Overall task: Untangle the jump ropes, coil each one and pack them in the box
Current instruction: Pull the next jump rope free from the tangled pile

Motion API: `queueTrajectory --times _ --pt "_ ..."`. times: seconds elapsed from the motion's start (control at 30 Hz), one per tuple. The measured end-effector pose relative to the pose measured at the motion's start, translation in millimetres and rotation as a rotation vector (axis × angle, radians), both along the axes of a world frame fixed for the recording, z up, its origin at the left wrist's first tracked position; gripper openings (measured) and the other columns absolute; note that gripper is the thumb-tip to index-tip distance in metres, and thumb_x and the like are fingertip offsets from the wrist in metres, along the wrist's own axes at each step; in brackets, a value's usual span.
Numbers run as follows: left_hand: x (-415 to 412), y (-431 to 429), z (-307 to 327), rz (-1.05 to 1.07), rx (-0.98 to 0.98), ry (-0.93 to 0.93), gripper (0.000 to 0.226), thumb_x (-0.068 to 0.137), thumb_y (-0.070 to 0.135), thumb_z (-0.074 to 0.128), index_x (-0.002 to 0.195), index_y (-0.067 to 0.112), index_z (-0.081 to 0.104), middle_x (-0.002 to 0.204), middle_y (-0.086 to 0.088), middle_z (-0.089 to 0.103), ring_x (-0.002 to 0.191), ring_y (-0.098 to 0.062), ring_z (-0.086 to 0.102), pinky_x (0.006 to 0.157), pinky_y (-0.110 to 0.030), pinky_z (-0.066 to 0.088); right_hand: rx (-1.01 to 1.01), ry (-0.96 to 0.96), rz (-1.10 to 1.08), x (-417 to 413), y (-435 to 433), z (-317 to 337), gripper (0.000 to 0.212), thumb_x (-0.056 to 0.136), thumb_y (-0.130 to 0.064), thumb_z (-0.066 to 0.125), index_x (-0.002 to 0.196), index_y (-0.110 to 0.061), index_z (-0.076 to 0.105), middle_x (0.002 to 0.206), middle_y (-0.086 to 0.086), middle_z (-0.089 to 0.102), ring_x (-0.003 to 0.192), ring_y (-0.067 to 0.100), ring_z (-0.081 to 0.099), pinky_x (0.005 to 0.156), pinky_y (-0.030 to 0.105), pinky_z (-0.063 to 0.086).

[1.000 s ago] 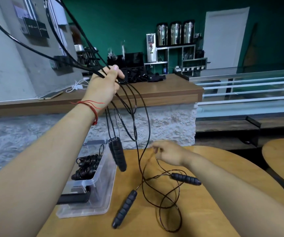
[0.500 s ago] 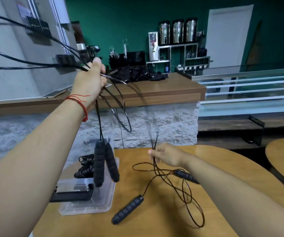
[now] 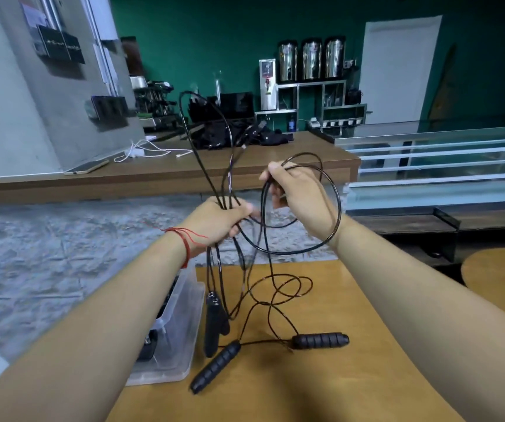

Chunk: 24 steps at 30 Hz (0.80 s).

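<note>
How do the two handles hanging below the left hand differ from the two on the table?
The hanging handles are upright and close together; the handles on the table lie flat and apart, pointing different ways. The hanging handles dangle on cords gripped by the left hand; the cord of the handles on the table loops over the wooden table and rises toward the right hand. All four are black.

green wall (image 3: pixel 214 41), white door (image 3: pixel 397 68), wooden counter (image 3: pixel 153 175), steel urns (image 3: pixel 311 60)
</note>
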State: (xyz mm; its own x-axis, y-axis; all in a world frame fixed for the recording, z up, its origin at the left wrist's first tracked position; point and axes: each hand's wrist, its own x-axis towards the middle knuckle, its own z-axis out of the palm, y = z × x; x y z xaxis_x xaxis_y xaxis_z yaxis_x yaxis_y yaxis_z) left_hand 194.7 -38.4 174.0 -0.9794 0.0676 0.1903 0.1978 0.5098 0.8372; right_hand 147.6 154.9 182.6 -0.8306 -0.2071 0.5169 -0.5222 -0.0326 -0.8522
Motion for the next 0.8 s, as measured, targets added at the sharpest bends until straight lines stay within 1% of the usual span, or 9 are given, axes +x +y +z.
queueTrajectory --times 0.07,0.2,0.3,0.4,0.47,0.53,0.6,0.7,0.8 --pt "-5 8 -2 -0.026 0.079 -0.008 0.024 0.106 0.037 0.06 0.111 0.017 0.073 0.057 0.004 0.046 0.043 -0.008 0.035 0.042 -0.02 0.027 -0.014 0.004 0.007 0 -3 9 0.038 0.112 -0.028 0.051 0.098 -0.002 0.074 0.068 0.001 0.06 0.062 0.017 0.057 0.061 0.032 0.052" --pt "-14 14 0 0.032 -0.037 0.123 0.026 0.101 0.045 0.065 0.108 0.02 0.064 0.051 0.017 0.048 0.043 -0.002 0.042 0.057 -0.026 0.041 -0.014 0.029 0.046 0 -2 26 0.035 0.112 -0.029 0.051 0.093 -0.01 0.074 0.069 0.001 0.061 0.062 0.015 0.06 0.066 0.033 0.056" --pt "-10 20 6 -0.072 0.01 0.073 0.025 0.103 0.045 0.064 0.101 0.02 0.064 0.053 0.006 0.041 0.039 -0.008 0.03 0.043 -0.022 0.022 -0.007 0.06 0.026 1 -6 38 0.034 0.111 -0.03 0.052 0.094 -0.012 0.074 0.069 -0.003 0.065 0.064 0.014 0.064 0.073 0.039 0.058" --pt "-9 19 13 -0.116 0.256 -0.065 0.029 0.106 0.033 0.058 0.104 0.007 0.071 0.052 0.004 0.037 0.038 -0.01 0.021 0.04 -0.019 0.014 -0.024 0.072 0.03 2 -6 46 0.033 0.112 -0.025 0.05 0.096 -0.009 0.074 0.073 0.003 0.064 0.067 0.016 0.062 0.071 0.035 0.056" --pt "-7 12 19 -0.202 0.394 -0.125 0.033 0.107 0.028 0.049 0.101 0.009 0.075 0.051 0.006 0.036 0.036 -0.008 0.02 0.041 -0.022 0.008 -0.029 0.101 0.03 -1 -2 46 0.034 0.112 -0.025 0.048 0.099 -0.005 0.072 0.074 0.003 0.062 0.067 0.016 0.062 0.069 0.034 0.055" --pt "-4 7 26 -0.275 0.383 -0.125 0.035 0.107 0.034 0.051 0.101 0.01 0.075 0.052 0.005 0.033 0.038 -0.008 0.019 0.044 -0.025 0.006 -0.053 0.112 0.033 -4 1 48 0.032 0.111 -0.028 0.049 0.095 -0.01 0.071 0.07 -0.002 0.062 0.065 0.015 0.061 0.068 0.034 0.053" --pt "0 10 33 -0.25 0.239 -0.086 0.032 0.103 0.043 0.059 0.1 0.014 0.073 0.053 0.005 0.034 0.042 -0.01 0.021 0.045 -0.024 0.01 -0.062 0.103 0.015 -3 1 51 0.031 0.112 -0.026 0.05 0.096 -0.01 0.072 0.069 -0.003 0.062 0.064 0.014 0.06 0.067 0.032 0.054" --pt "-7 20 41 -0.081 0.146 0.07 0.03 0.103 0.042 0.063 0.088 0.018 0.073 0.055 0.003 0.038 0.042 -0.01 0.03 0.046 -0.022 0.022 -0.06 0.119 0.017 4 -1 63 0.028 0.111 -0.019 0.052 0.118 0.001 0.07 0.081 0.003 0.068 0.07 0.015 0.064 0.068 0.027 0.058" --pt "-15 21 59 0.092 0.154 0.249 0.035 0.106 0.041 0.058 0.079 0.023 0.068 0.061 0.0 0.042 0.046 -0.008 0.034 0.048 -0.024 0.027 -0.051 0.094 0.041 12 0 67 0.039 0.107 -0.012 0.059 0.145 -0.009 0.051 0.105 0.006 0.074 0.084 0.018 0.072 0.083 0.032 0.064"
